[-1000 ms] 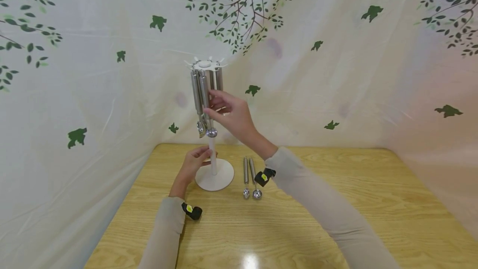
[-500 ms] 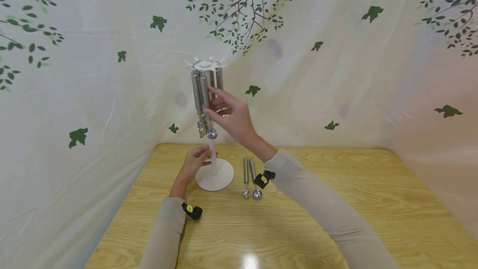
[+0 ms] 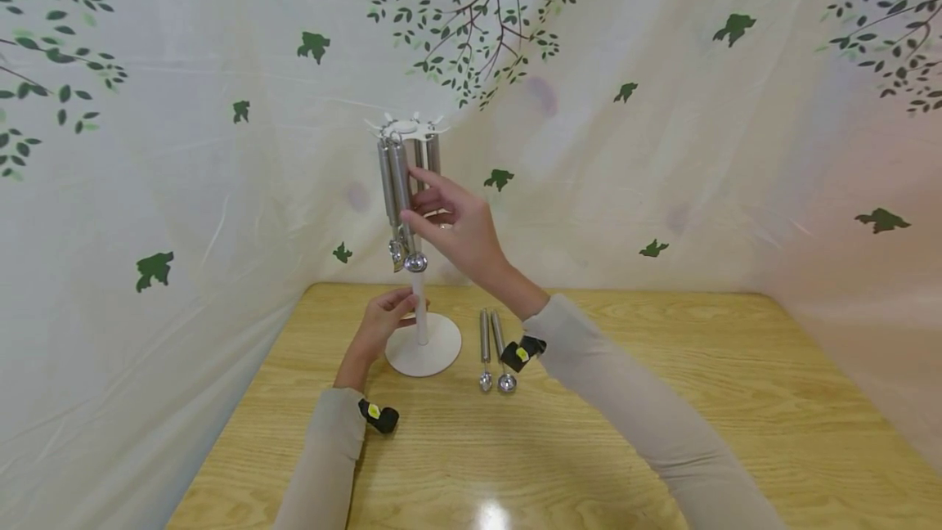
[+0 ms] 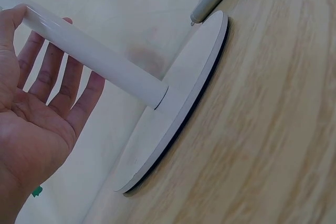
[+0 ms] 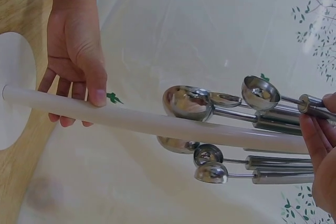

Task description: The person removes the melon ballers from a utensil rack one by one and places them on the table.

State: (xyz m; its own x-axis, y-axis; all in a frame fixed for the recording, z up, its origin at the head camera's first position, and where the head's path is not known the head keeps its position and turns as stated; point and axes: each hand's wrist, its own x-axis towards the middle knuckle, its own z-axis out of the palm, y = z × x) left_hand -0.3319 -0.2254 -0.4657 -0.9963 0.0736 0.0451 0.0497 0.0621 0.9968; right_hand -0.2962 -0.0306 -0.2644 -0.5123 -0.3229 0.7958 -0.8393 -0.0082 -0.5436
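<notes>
A white hanging rack [image 3: 419, 289] stands upright on its round base. In the left wrist view, my left hand [image 4: 42, 98] holds the white pole [image 4: 97, 53] above the base, thumb on one side and fingers on the other. Near the rack's hooked top [image 3: 403, 128], my right hand [image 3: 462, 231] pinches the steel handle of a small scoop [image 3: 415, 262] between thumb and fingers. In the right wrist view, this scoop's round bowl [image 5: 261, 92] is apart from the pole. Whether its handle end sits on a hook is too small to tell.
Several other steel utensils hang from the rack, among them a large-bowled one [image 5: 186, 103] and a small scoop [image 5: 211, 173]. Two more scoops, left [image 3: 485, 350] and right [image 3: 506, 383], lie on the wooden table [image 3: 625, 415] right of the base. A leaf-patterned cloth [image 3: 574, 186] hangs behind.
The top of the pinched scoop's handle has shifted slightly left, with the right hand moving very little. My left hand keeps its hold on the pole.
</notes>
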